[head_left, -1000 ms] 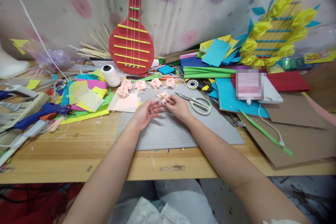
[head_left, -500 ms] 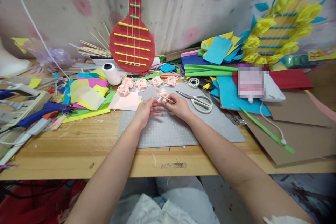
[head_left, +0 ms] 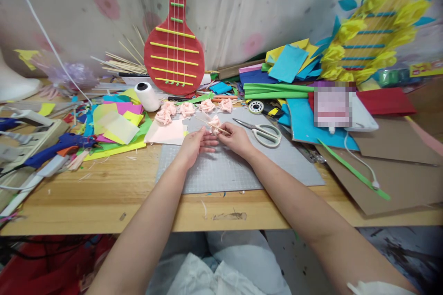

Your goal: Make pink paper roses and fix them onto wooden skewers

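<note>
Both my hands meet over the grey cutting mat point(head_left: 242, 170). My right hand point(head_left: 235, 138) pinches a thin wooden stick point(head_left: 207, 122) with a small pink paper flower point(head_left: 215, 123) wrapped on it. My left hand point(head_left: 194, 145) has its fingers curled against the flower and the stick from the left. Several finished pink paper flowers point(head_left: 187, 109) lie in a row just beyond, by a pink paper sheet point(head_left: 166, 133).
Scissors point(head_left: 263, 132) lie on the mat right of my hands. A white thread spool point(head_left: 147, 97), a red paper guitar point(head_left: 174, 60), a blue glue gun point(head_left: 51, 150), stacks of coloured paper point(head_left: 114, 126) and brown cardboard point(head_left: 398, 179) crowd the wooden table point(head_left: 104, 198).
My left hand has closed in from open fingers onto the flower and stick. The view has drifted slightly; the right hand keeps its grip.
</note>
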The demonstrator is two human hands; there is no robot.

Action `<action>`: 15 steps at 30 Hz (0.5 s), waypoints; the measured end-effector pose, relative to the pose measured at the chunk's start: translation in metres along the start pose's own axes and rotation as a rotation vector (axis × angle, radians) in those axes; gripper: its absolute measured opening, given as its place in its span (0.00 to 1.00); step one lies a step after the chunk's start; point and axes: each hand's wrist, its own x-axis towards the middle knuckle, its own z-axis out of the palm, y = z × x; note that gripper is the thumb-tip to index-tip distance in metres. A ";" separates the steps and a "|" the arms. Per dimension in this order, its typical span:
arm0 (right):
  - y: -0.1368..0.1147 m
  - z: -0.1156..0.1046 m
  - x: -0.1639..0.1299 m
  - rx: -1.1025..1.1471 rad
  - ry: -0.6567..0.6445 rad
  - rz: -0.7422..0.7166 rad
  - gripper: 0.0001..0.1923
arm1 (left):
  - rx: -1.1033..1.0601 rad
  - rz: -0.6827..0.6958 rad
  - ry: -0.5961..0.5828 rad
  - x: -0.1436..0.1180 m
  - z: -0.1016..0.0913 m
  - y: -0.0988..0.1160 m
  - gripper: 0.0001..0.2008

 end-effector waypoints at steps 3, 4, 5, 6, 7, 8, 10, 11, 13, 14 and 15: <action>0.000 0.000 0.000 -0.005 -0.002 -0.006 0.10 | 0.020 0.019 0.009 0.001 0.000 0.001 0.14; 0.000 0.000 0.000 -0.011 0.000 -0.010 0.11 | 0.036 0.025 0.013 0.001 -0.001 0.002 0.14; 0.000 0.000 0.000 -0.020 0.002 -0.013 0.11 | 0.054 0.033 0.022 0.002 -0.001 0.003 0.13; 0.000 0.000 0.000 -0.030 0.003 -0.017 0.11 | 0.072 0.042 0.033 0.002 -0.001 0.004 0.13; 0.000 0.000 0.001 -0.040 0.004 -0.019 0.11 | 0.087 0.048 0.045 0.003 -0.001 0.005 0.12; -0.001 0.001 0.001 -0.050 0.006 -0.020 0.11 | 0.096 0.052 0.056 0.003 -0.001 0.006 0.12; -0.001 0.001 0.002 -0.066 0.010 -0.021 0.11 | 0.095 0.047 0.058 0.004 -0.002 0.008 0.12; -0.001 0.002 0.002 -0.072 0.016 -0.019 0.10 | 0.087 0.038 0.053 0.004 -0.002 0.008 0.12; 0.000 0.002 0.003 -0.082 0.031 -0.011 0.11 | 0.067 0.031 0.050 0.006 -0.003 0.009 0.13; 0.000 0.003 0.003 -0.083 0.039 -0.006 0.11 | 0.057 0.041 0.060 0.007 -0.003 0.010 0.13; 0.001 0.003 0.004 -0.081 0.047 -0.002 0.11 | 0.051 0.059 0.080 0.008 -0.002 0.010 0.12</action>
